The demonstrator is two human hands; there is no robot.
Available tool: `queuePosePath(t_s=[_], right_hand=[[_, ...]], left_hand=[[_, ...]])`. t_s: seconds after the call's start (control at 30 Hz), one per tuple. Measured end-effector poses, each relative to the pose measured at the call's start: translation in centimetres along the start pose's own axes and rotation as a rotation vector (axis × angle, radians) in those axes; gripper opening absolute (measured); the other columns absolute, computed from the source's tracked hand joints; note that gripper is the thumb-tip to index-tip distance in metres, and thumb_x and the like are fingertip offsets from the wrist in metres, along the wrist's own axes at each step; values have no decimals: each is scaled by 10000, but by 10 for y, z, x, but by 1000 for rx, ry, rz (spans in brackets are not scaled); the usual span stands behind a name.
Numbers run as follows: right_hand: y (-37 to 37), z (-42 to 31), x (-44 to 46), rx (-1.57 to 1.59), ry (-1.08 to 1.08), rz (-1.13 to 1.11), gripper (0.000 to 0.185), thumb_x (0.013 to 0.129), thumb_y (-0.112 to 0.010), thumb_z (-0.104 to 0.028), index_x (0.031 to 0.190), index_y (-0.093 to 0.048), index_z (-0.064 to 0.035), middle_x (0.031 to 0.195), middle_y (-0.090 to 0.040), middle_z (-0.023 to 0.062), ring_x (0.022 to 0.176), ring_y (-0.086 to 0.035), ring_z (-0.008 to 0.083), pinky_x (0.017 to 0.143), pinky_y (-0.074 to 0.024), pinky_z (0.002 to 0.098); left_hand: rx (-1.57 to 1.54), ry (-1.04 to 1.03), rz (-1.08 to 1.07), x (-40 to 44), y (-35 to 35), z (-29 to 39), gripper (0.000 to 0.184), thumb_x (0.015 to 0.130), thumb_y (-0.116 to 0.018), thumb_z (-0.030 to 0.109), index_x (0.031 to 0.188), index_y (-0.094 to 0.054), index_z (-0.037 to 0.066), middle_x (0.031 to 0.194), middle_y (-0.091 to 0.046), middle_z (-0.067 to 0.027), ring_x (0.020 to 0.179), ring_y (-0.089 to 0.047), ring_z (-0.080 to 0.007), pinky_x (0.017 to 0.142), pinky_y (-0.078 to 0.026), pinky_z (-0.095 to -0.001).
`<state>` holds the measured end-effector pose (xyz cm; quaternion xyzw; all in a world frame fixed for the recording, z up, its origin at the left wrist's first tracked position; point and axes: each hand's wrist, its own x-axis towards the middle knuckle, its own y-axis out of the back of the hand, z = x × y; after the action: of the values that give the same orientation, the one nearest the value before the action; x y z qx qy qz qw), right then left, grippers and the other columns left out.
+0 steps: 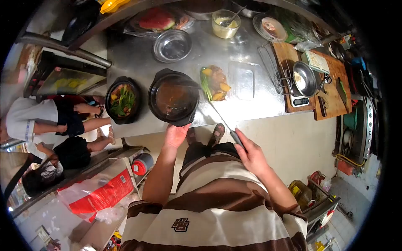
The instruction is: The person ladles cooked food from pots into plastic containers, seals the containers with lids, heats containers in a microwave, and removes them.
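My left hand (pixel 177 134) is at the near rim of a black pot (pixel 173 98) that holds brown sauce, its fingers partly hidden under the rim. My right hand (pixel 248 147) is closed around the dark handle of a long thin utensil (pixel 220 117), whose far end points toward the pots. Right of the pot, a rectangular portion of food (pixel 215 83) with green stalks and yellow pieces lies on the steel counter (pixel 146 125). Beside it is a clear rectangular tray (pixel 246 81). A second black pot (pixel 122 100), filled with greens and meat, stands at the left.
Behind the pots are a metal bowl (pixel 172 45) and a glass bowl (pixel 226 25) with a spoon. Cutting boards (pixel 289 56) at the right bear a steel pan (pixel 304 79) and a scale (pixel 300 101). Two people (pixel 75 115) are at the left, beyond the counter.
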<state>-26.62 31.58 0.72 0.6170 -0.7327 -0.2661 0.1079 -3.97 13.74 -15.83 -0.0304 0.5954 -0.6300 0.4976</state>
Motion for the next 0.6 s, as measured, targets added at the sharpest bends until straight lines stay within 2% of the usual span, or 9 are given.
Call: queuePosePath(t_s=[0.13,0.17,0.27,0.37,0.47,0.6], right_hand=[[-11,2,13,29,17,-82,471,891,-538,-143,1334,-389,-85,1110,-582,208,965,-579,375,826,-478,385],[-15,8,16,48,76,-65,464,892,-537,-157,1325,-390,-79,1108,-581,214,951,-577,386,807,-480,395],[-19,12,23,36,75,-100,463,894,-529,-161,1323,-379,-69,1079,-581,235,915,-578,398,780,-478,410],[-25,20,28,39,214,-16,465,899,-520,-175,1317,-365,-44,1036,-582,250,877,-575,412,757,-472,428],[-17,14,32,112,-17,-143,469,900,-517,-188,1303,-361,-5,989,-581,272,864,-570,419,747,-465,443],[-21,26,37,117,7,-94,412,901,-512,-207,1222,-398,25,938,-584,283,826,-573,431,712,-462,464]], left_hand=[[110,-91,-32,-7,-19,5,386,785,-585,-35,1160,-507,10,1165,-572,-121,1056,-571,-266,937,-476,-428],[145,-112,-30,-10,-24,7,398,786,-578,-40,1172,-494,13,1169,-567,-123,1057,-571,-269,934,-477,-432],[174,-157,91,-27,-54,12,408,784,-557,-60,1177,-472,9,1168,-560,-126,1050,-574,-275,930,-480,-434],[296,-169,128,-28,-50,16,410,765,-547,-84,1161,-479,-3,1137,-572,-128,1038,-582,-282,917,-491,-425],[341,-106,-91,-23,-40,24,425,741,-533,-111,1151,-481,-14,1116,-584,-132,1031,-588,-291,916,-495,-417],[424,-150,24,-29,-79,15,427,730,-534,-123,1141,-487,-18,1090,-596,-139,1003,-603,-285,867,-528,-389]])
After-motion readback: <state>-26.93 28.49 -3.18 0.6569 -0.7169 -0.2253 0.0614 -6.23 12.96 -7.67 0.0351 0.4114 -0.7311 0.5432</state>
